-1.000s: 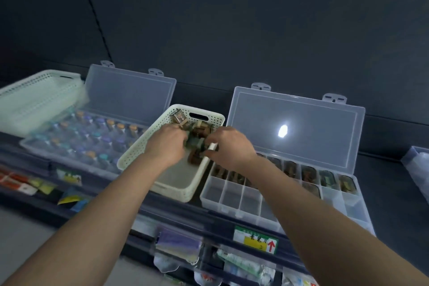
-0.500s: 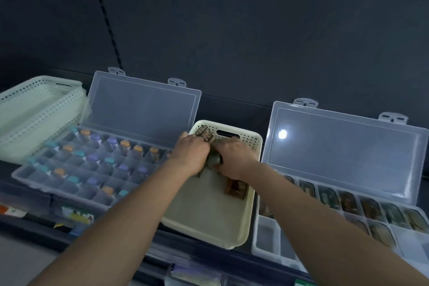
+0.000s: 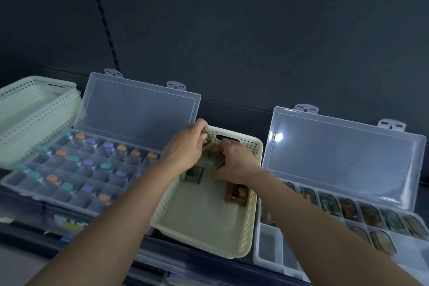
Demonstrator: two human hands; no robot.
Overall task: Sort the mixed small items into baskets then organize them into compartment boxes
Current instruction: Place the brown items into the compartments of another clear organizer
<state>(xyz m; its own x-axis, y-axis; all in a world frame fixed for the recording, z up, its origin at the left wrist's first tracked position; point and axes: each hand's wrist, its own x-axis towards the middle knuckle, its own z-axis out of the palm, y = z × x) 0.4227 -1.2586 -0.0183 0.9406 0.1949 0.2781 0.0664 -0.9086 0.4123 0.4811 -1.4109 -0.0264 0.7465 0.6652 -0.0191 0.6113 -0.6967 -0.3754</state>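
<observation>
A cream perforated basket point(image 3: 246, 234) sits between two open clear compartment boxes. Both hands reach into its far end. My left hand point(image 3: 185, 148) is closed around a small brownish cased item at the basket's back rim. My right hand point(image 3: 234, 162) grips a greenish cased item beside it. Two more cased items lie loose in the basket, a dark one point(image 3: 193, 174) and a brown one point(image 3: 236, 194). The left box point(image 3: 30, 189) holds small vials with orange, purple and teal caps. The right box point(image 3: 269, 246) holds several cased items in its far compartments.
A stack of white perforated baskets point(image 3: 30, 109) stands at the far left. Both box lids lean open against the dark back wall. The boxes rest on a shelf whose front edge carries labels, with packaged goods below.
The view has shifted left and closer. Both hands have stayed in the basket's far end, the left one rising to the back rim, the right one closing on a greenish item.
</observation>
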